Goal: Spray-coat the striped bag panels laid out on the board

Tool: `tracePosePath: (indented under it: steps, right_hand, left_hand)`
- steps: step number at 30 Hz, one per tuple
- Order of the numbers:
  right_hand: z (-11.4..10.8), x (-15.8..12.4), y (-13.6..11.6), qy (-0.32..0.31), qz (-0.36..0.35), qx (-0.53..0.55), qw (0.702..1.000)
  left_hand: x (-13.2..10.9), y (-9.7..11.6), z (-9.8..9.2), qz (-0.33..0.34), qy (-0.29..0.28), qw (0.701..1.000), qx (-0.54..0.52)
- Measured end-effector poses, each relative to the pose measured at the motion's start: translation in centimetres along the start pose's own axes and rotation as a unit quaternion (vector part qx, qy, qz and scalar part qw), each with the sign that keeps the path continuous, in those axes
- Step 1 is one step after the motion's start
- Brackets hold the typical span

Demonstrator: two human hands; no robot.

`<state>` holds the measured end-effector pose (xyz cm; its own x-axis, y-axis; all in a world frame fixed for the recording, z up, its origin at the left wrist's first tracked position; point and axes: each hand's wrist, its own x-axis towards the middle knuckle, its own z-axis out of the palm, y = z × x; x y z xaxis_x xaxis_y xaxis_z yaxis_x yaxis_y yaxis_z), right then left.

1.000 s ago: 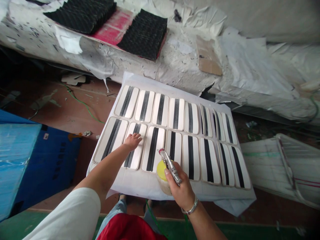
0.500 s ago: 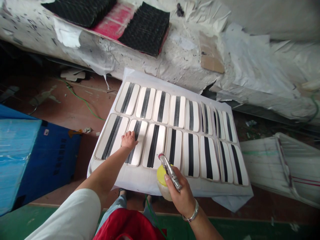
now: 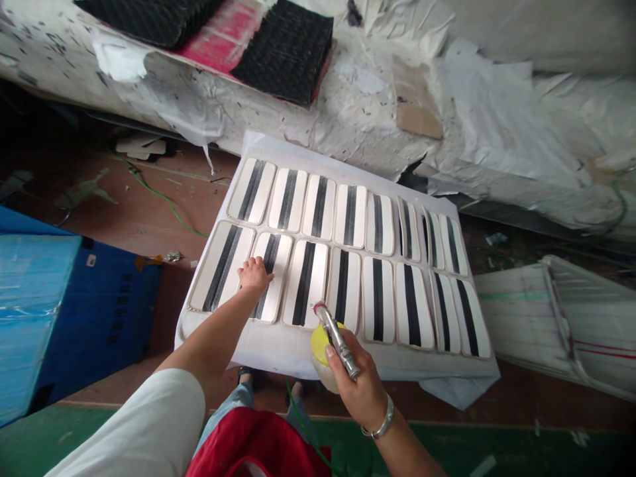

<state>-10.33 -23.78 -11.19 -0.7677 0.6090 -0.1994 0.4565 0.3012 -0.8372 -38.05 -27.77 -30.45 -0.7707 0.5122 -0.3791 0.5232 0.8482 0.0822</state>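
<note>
Two rows of white rounded panels, each with a black stripe down its length, lie on a white-covered table [image 3: 293,344]. My left hand [image 3: 255,273] rests with fingers spread on the second panel [image 3: 271,298] of the near row, touching the edge of the first panel [image 3: 203,291] beside it. In my right hand [image 3: 362,384] is a metal spray gun [image 3: 340,346] with a yellow-lidded cup [image 3: 320,343]. Its nozzle points away from me, over the third panel [image 3: 318,271] of the near row. My right fingers are wrapped round the gun's handle.
Behind the table runs a long bench [image 3: 358,126] under stained white sheeting, bearing black ridged stacks [image 3: 288,50] and a cardboard piece [image 3: 417,119]. At left stands a blue box [image 3: 114,305]. A white crate-like container [image 3: 527,311] is at right. A green hose [image 3: 163,199] crosses the floor.
The whole view has shifted slightly, with the table and bench a little higher in the picture. Both hands keep nearly the same places, the left on the panel and the right around the spray gun.
</note>
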Motion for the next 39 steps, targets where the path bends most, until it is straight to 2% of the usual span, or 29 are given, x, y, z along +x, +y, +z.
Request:
tracePosePath:
  steps: [10, 14, 21, 28, 33, 39]
  right_hand:
    - [0.9, -3.3, -0.1, -0.029, 0.03, -0.002, 0.999]
    - [1.4, -4.5, -0.3, -0.031, 0.035, -0.003, 0.999]
    - [2.1, -6.2, -0.6, -0.04, 0.051, 0.001, 0.998]
    - [2.3, -6.7, -1.1, 0.003, 0.026, -0.015, 1.0]
    - [2.3, -7.2, -1.7, -0.013, 0.035, -0.014, 0.999]
    - [2.7, -9.0, -1.7, -0.031, 0.046, -0.015, 0.998]
  left_hand:
    - [-1.4, -1.5, 0.0, 0.033, -0.001, 0.999, 0.014]
    - [-3.0, -2.6, 0.2, 0.045, -0.011, 0.999, 0.008]
    - [-6.4, -4.5, 1.7, 0.074, -0.004, 0.997, -0.001]
    - [-8.7, -4.9, 2.1, 0.144, -0.004, 0.989, 0.025]
    - [-9.5, -5.1, 2.6, 0.13, -0.011, 0.991, 0.025]
    - [-11.2, -5.8, 3.1, 0.114, -0.028, 0.993, 0.013]
